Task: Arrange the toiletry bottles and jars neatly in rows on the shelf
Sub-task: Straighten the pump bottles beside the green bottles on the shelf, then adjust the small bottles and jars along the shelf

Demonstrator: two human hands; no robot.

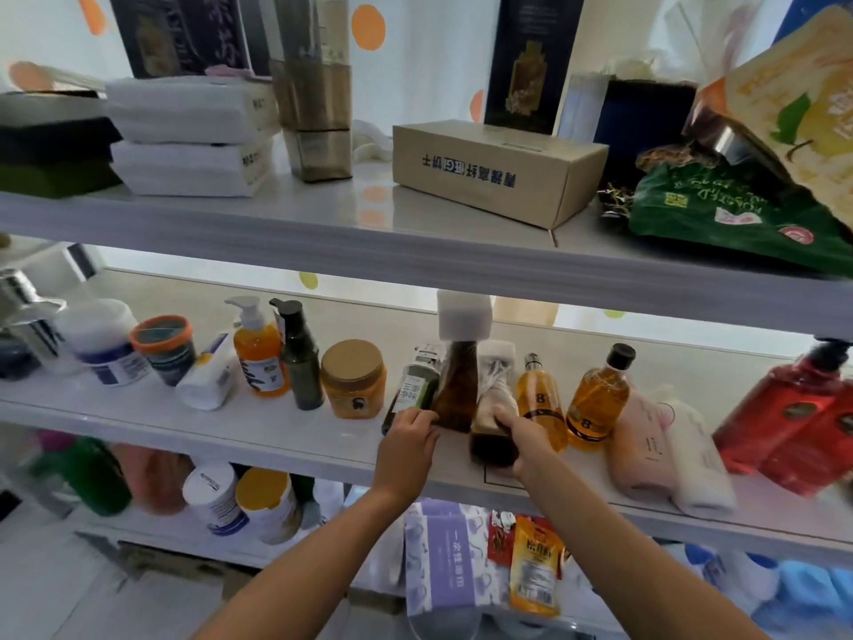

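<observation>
A person's left hand (408, 438) grips the foot of a dark green bottle (412, 390), and the right hand (524, 438) wraps the dark base of a white-capped bottle (494, 404). Both bottles stand upright at the front of the middle shelf (231, 436), directly ahead of the hands. A tall brown bottle (458, 385) stands between them. The neighbouring amber bottles (541, 401) carry a large "8". The green bottle's label is illegible. A green bag (720, 210) on the shelf above reads "ROASTED", upside down.

The white shelf (138, 422) looks smooth and glossy, the box (498, 173) matt cardboard, the amber bottle (597, 399) clear shiny plastic.
</observation>
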